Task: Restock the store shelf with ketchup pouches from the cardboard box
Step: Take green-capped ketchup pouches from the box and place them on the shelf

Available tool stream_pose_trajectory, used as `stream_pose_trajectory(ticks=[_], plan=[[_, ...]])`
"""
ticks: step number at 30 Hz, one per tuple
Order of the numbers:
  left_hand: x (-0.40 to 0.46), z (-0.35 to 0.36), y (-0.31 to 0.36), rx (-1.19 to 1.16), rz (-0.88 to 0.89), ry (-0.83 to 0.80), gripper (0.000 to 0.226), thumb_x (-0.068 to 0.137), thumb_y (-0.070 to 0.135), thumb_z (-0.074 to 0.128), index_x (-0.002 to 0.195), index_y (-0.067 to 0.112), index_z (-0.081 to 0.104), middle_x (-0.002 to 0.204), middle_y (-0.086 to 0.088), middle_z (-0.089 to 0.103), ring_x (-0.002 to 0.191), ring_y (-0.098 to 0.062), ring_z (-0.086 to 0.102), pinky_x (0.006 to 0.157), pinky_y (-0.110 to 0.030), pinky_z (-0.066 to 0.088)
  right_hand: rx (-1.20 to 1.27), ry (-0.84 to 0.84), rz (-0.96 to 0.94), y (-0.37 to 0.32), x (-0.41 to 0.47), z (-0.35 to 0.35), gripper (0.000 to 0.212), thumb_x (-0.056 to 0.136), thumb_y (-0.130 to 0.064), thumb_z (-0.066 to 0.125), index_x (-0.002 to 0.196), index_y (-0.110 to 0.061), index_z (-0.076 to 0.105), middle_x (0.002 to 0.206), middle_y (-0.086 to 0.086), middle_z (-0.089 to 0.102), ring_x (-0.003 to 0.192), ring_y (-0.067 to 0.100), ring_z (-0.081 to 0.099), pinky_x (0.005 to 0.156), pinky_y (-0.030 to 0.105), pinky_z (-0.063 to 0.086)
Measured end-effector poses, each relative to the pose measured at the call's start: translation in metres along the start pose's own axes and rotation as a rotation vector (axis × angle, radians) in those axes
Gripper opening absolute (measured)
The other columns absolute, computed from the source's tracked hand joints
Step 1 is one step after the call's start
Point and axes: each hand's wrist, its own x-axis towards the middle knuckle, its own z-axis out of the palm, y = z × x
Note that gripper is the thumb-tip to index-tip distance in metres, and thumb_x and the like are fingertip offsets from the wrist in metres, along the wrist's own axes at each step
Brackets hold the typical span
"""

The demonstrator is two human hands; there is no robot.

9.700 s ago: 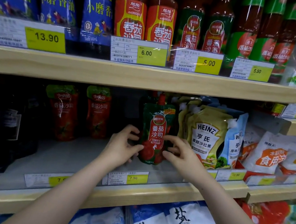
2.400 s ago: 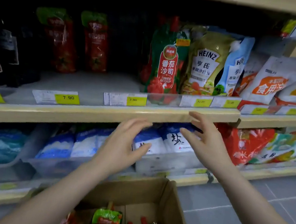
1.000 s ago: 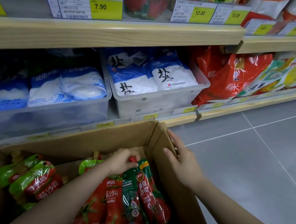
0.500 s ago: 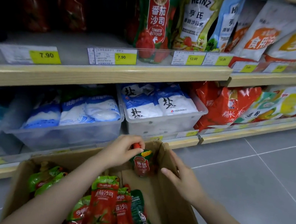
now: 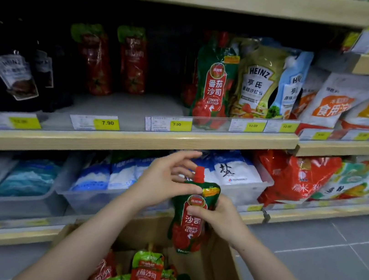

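A dark green ketchup pouch (image 5: 189, 227) with a red cap hangs upright above the cardboard box (image 5: 214, 271). My left hand (image 5: 162, 182) pinches its top edge with the other fingers spread. My right hand (image 5: 220, 217) grips its right side, thumb across the label. Several more ketchup pouches (image 5: 146, 275) lie in the box below. On the middle shelf (image 5: 131, 139) one matching green pouch (image 5: 213, 84) stands at the front, and two red pouches (image 5: 116, 62) stand further back to the left.
Heinz pouches (image 5: 259, 84) and white bags stand right of the shelf's ketchup slot; dark sauce pouches (image 5: 13, 76) are at the left. Salt bags in clear bins (image 5: 240, 179) fill the shelf below. Grey tiled floor (image 5: 328, 257) lies to the right.
The pouch has been lifted out of the box up to the lower shelf's height. My right hand left the box flap and took hold of the pouch. The view tilted upward.
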Motion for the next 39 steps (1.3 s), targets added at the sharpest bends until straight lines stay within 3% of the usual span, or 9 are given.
stream_pose_trajectory(ticks=[3, 6, 9, 15, 18, 24, 29, 34, 39], plan=[[-0.005, -0.011, -0.011, 0.064, -0.198, -0.096, 0.105, 0.058, 0.030, 0.086, 0.143, 0.029, 0.026, 0.130, 0.013, 0.049, 0.116, 0.000, 0.051, 0.097, -0.021, 0.045, 0.048, 0.064, -0.053, -0.026, 0.008, -0.004, 0.024, 0.076, -0.008, 0.072, 0.092, -0.025, 0.067, 0.088, -0.006, 0.074, 0.086, 0.011, 0.069, 0.068, 0.019, 0.054], [-0.012, -0.005, -0.021, 0.014, -0.291, -0.228, 0.073, 0.063, 0.019, 0.086, 0.123, 0.031, 0.047, 0.123, 0.011, 0.058, 0.107, 0.003, 0.058, 0.093, -0.021, 0.049, 0.067, 0.087, -0.115, -0.054, 0.017, -0.008, 0.018, 0.078, -0.014, 0.070, 0.091, -0.027, 0.067, 0.087, -0.009, 0.075, 0.083, 0.009, 0.070, 0.064, 0.017, 0.053], [-0.005, -0.005, -0.019, 0.050, -0.273, -0.137, 0.052, 0.063, 0.022, 0.086, 0.104, 0.033, 0.057, 0.103, 0.011, 0.068, 0.094, 0.004, 0.064, 0.085, -0.020, 0.053, 0.034, 0.089, -0.149, -0.082, 0.028, -0.010, 0.012, 0.080, -0.025, 0.069, 0.090, -0.031, 0.068, 0.092, -0.007, 0.074, 0.086, 0.009, 0.069, 0.072, 0.027, 0.057], [0.010, -0.033, 0.002, 0.147, -0.174, 0.006, 0.045, 0.062, 0.030, 0.086, 0.095, 0.039, 0.057, 0.093, 0.018, 0.068, 0.089, 0.007, 0.063, 0.076, -0.012, 0.051, 0.054, 0.031, -0.206, -0.129, 0.049, -0.007, 0.009, 0.083, -0.025, 0.066, 0.089, -0.031, 0.068, 0.090, -0.010, 0.074, 0.084, 0.007, 0.070, 0.062, 0.017, 0.053], [0.011, -0.042, 0.009, 0.165, -0.091, 0.139, 0.046, 0.064, 0.034, 0.083, 0.096, 0.047, 0.053, 0.088, 0.029, 0.066, 0.087, 0.014, 0.060, 0.067, -0.003, 0.045, 0.058, 0.045, -0.257, -0.148, 0.059, -0.002, 0.012, 0.083, -0.022, 0.066, 0.092, -0.029, 0.067, 0.093, -0.006, 0.074, 0.088, 0.010, 0.069, 0.071, 0.023, 0.055], [0.036, -0.074, 0.022, 0.114, 0.053, 0.376, 0.044, 0.065, 0.020, 0.083, 0.097, 0.042, 0.060, 0.090, 0.022, 0.070, 0.086, 0.005, 0.065, 0.075, -0.013, 0.050, 0.020, 0.054, -0.404, -0.177, 0.073, -0.008, 0.024, 0.078, -0.015, 0.071, 0.100, -0.022, 0.065, 0.099, -0.008, 0.072, 0.097, 0.008, 0.066, 0.079, 0.022, 0.055], [0.068, -0.105, 0.039, 0.193, 0.156, 0.396, 0.044, 0.065, 0.019, 0.083, 0.091, 0.046, 0.059, 0.082, 0.035, 0.065, 0.085, 0.015, 0.060, 0.068, -0.001, 0.043, -0.158, 0.102, -0.452, -0.184, 0.097, -0.004, 0.034, 0.077, -0.016, 0.073, 0.106, -0.010, 0.057, 0.106, 0.000, 0.067, 0.101, 0.011, 0.063, 0.087, 0.026, 0.052], [0.095, -0.126, 0.029, 0.254, 0.122, 0.443, 0.035, 0.067, 0.022, 0.083, 0.091, 0.033, 0.060, 0.084, 0.024, 0.060, 0.077, 0.014, 0.057, 0.064, 0.001, 0.040, -0.277, 0.206, -0.487, -0.185, 0.140, 0.011, 0.027, 0.079, -0.024, 0.071, 0.099, -0.027, 0.054, 0.101, -0.014, 0.064, 0.100, 0.004, 0.060, 0.089, 0.029, 0.051], [0.108, -0.135, 0.004, 0.327, -0.003, 0.312, 0.034, 0.072, 0.029, 0.079, 0.101, 0.026, 0.063, 0.091, 0.016, 0.063, 0.079, 0.012, 0.054, 0.063, 0.001, 0.039, -0.385, 0.320, -0.331, -0.158, 0.172, 0.021, 0.044, 0.080, -0.036, 0.067, 0.120, -0.020, 0.057, 0.114, 0.003, 0.065, 0.104, 0.014, 0.058, 0.087, 0.034, 0.051]])
